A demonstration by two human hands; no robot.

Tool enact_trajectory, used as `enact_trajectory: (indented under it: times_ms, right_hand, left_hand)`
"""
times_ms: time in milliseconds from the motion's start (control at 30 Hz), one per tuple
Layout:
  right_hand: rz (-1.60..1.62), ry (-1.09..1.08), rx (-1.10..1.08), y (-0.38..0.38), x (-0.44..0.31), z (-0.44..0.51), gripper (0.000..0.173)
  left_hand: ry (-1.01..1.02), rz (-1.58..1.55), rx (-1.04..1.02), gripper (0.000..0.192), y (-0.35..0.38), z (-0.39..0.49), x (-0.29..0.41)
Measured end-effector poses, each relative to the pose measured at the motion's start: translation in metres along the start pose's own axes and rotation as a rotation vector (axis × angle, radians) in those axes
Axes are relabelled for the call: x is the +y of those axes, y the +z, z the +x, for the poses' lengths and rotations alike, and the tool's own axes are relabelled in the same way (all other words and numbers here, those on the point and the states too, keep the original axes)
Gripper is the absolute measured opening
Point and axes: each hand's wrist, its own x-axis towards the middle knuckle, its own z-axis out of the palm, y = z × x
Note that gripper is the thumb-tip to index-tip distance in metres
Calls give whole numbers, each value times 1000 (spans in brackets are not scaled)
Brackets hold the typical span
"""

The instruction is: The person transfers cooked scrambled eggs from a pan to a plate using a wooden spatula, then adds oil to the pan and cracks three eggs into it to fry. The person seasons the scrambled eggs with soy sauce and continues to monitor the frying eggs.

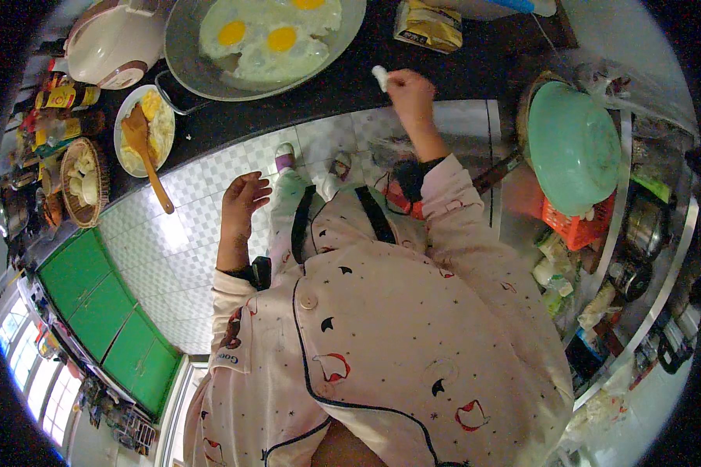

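Observation:
My right hand [412, 96] is at the dark counter's front edge, its fingers closed on a small white object [380, 77] that I cannot identify. Empty, with its fingers apart, my left hand [245, 198] hangs over the tiled floor. In front of me on the dark counter [350, 87] stands a wide metal pan [184, 58] with several eggs [281, 39] in it, whites spread together around orange yolks. To its left, an oval white plate [120, 125] holds cooked egg, and a wooden spatula [141, 149] rests across it with its handle over the rim.
A cream appliance [114, 44] stands left of the pan, near bottles [68, 97] and a wicker basket [70, 192] of pale pieces. A gold packet [427, 26] lies at the back right. Rightward are a green bowl [575, 149], a red basket [578, 225] and shelves. Green cabinets [108, 321] stand lower left.

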Motion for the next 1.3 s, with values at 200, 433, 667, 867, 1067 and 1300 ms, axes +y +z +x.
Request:
enact_trajectory:
  times_ms: [200,433,667,867,1067,1300]
  right_hand:
    - [32,-63,144,22,-26,29,13]
    - [-127,-300,-173,23,-41,27,12]
    - [-204,-558,-154,45,-58,31,14]
    - [-84,-192,-112,-9,-20,10,13]
    - [-224,-38,56,52,-41,-45,20]
    - [-322,-34,329,53,-39,-21,14]
  left_hand:
    - [-58,57,68,32,-1,-12,7]
    - [-28,77,117,36,-23,-33,16]
    - [-58,47,166,36,-68,-56,21]
    - [-196,157,153,35,-148,-63,22]
    - [-304,259,92,38,-252,-34,32]
    - [-219,410,36,30,-372,-9,67]
